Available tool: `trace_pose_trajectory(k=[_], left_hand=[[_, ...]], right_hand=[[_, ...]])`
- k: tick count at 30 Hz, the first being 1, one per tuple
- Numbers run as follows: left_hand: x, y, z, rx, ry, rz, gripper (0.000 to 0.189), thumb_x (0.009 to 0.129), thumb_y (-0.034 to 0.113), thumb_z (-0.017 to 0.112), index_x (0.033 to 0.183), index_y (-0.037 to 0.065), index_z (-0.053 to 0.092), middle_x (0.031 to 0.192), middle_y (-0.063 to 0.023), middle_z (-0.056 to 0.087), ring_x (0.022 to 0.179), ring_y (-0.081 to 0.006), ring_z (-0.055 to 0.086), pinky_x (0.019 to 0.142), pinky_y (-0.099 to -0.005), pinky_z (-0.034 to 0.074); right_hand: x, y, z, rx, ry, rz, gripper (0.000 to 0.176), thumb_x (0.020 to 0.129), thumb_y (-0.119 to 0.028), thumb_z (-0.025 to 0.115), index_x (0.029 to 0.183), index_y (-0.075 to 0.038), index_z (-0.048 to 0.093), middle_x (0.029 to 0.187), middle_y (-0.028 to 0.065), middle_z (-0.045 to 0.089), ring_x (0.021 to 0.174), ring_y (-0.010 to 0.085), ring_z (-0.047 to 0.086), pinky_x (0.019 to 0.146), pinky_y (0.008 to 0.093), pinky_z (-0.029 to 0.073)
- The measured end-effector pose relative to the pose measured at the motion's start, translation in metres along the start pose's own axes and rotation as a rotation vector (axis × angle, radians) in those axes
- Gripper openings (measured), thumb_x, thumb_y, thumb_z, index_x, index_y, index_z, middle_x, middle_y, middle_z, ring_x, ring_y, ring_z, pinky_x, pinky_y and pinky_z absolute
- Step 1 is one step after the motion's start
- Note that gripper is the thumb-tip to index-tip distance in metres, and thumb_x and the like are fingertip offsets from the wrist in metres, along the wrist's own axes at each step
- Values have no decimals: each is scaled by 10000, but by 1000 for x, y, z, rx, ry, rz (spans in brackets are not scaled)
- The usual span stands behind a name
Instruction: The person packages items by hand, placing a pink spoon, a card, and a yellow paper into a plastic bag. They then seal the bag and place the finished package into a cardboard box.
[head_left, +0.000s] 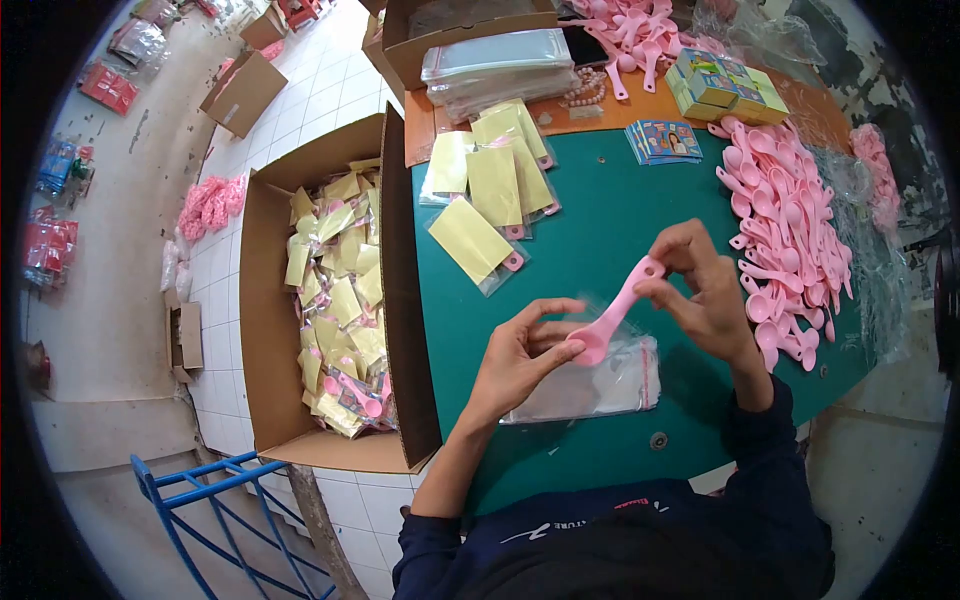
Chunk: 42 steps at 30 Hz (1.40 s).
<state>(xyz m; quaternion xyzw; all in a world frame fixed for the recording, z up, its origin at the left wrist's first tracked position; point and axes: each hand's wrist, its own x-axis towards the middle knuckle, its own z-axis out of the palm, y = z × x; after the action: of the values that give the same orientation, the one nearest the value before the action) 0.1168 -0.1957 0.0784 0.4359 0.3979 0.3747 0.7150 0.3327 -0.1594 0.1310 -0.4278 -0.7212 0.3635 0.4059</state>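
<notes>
A pink plastic spoon is held slantwise above the green table. My right hand pinches the handle end, near its hole, between thumb and fingers. At the other end, the thumb of my left hand presses on the bowl, with the fingers curled behind it. Something clear, perhaps film, shows faintly behind the spoon; I cannot make out its edges. Beneath both hands lies a stack of clear plastic bags with a reddish strip along the right side.
Pink spoons are heaped on the right. Packed bags with yellow cards lie at the upper left of the table. Printed cards sit at the back. A large carton of packed bags stands left, near a blue metal frame.
</notes>
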Motion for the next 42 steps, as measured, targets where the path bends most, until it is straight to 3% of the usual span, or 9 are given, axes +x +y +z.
trace_pose_trajectory(k=[10, 12, 15, 22, 25, 31, 36, 39, 42], left_hand=[[-5, 7, -5, 240, -123, 123, 308, 971, 205, 426, 1106, -35, 563, 962, -93, 655, 821, -93, 565, 741, -245, 459], [-5, 12, 0, 144, -68, 173, 308, 980, 191, 399, 1046, -46, 584, 920, -102, 657, 759, -103, 563, 696, -246, 464], [-11, 18, 0, 49, 56, 324, 312, 987, 176, 370, 971, -53, 581, 886, -128, 653, 743, -136, 603, 669, -248, 489], [-19, 28, 1, -4, 103, 431, 380, 975, 300, 379, 957, -54, 515, 869, -234, 642, 792, -293, 661, 684, -352, 550], [-18, 28, -5, 7, 103, 387, 385, 982, 302, 352, 985, -46, 515, 888, -230, 643, 805, -266, 664, 702, -337, 554], [-12, 26, -8, -1, 45, 208, 335, 994, 203, 334, 1044, -60, 535, 972, -198, 636, 882, -236, 655, 759, -297, 546], [-3, 22, -11, 35, 38, 151, 317, 989, 200, 364, 1043, -52, 549, 960, -174, 643, 897, -208, 649, 773, -276, 538], [0, 20, -10, 14, 29, 97, 316, 987, 209, 370, 1045, -41, 554, 957, -167, 646, 886, -199, 650, 767, -275, 534], [3, 20, -9, 30, 28, 80, 324, 987, 236, 373, 1054, -22, 557, 963, -174, 650, 867, -200, 655, 753, -284, 531]], right_hand=[[-6, 0, 1, 0, -81, -101, 275, 827, -209, 661, 972, -3, 552, 911, 103, 606, 742, 136, 595, 665, 260, 476], [5, -7, 2, -93, -252, -371, 321, 866, -294, 595, 1022, -14, 572, 996, 128, 592, 778, 158, 588, 729, 283, 468], [27, 3, -1, 355, -164, -250, 401, 900, -386, 510, 1050, -26, 605, 1100, 145, 564, 822, 204, 585, 803, 322, 450], [117, 203, -88, -1206, 345, 192, 337, 767, -310, 631, 806, 24, 643, 896, 256, 611, 866, 391, 585, 787, 428, 440], [131, 200, -99, -789, 246, 539, 411, 687, -289, 709, 931, 30, 617, 911, 215, 621, 943, 327, 589, 812, 402, 453], [119, 190, -90, -929, 611, 297, 329, 702, -181, 649, 970, -1, 590, 841, 223, 622, 882, 381, 594, 779, 433, 444], [86, 92, -71, -551, 424, 92, 258, 773, -132, 597, 994, -2, 566, 887, 222, 607, 798, 402, 600, 749, 408, 457], [62, 34, -58, -486, 344, 143, 192, 806, -101, 587, 967, -2, 556, 864, 169, 613, 751, 313, 630, 645, 352, 497], [45, -3, -50, 138, 39, 286, 140, 817, -66, 601, 926, -2, 540, 806, 96, 613, 723, 173, 631, 527, 264, 505]])
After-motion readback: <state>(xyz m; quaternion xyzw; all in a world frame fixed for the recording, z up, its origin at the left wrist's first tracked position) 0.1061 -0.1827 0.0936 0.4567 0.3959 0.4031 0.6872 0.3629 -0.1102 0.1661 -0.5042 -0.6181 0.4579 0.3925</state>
